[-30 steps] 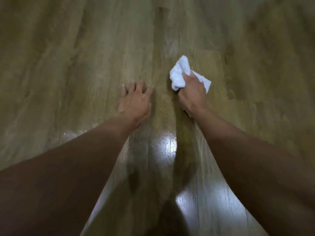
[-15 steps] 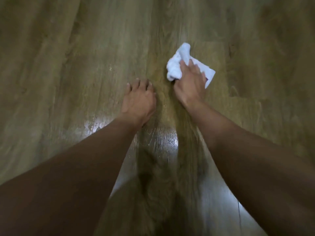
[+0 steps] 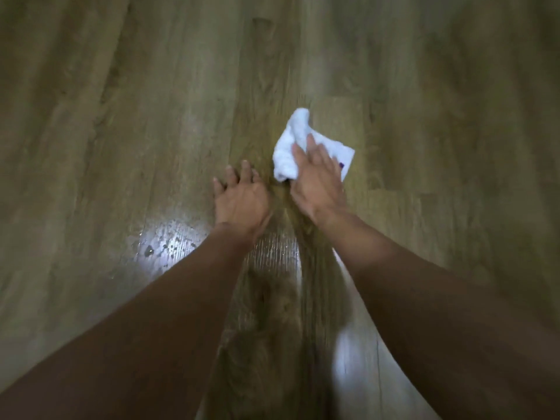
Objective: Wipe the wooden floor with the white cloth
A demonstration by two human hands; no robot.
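A crumpled white cloth (image 3: 289,147) lies on the wooden floor (image 3: 151,116) just right of centre. My right hand (image 3: 318,183) lies flat on the cloth's near side, fingers straight, pressing it against the boards. My left hand (image 3: 241,198) rests palm down on the bare floor right beside it, fingers spread. Both forearms reach in from the bottom of the view. A small purple mark shows on the cloth's right edge.
Water droplets and a bright wet sheen (image 3: 160,247) sit on the boards left of my left wrist. Another glare patch (image 3: 354,353) shines between my forearms. Wooden planks run away from me on all sides.
My right hand has flattened out over the cloth, fingers now straight rather than bunched on it. The view has shifted, showing droplets at the left. My left hand stays planted.
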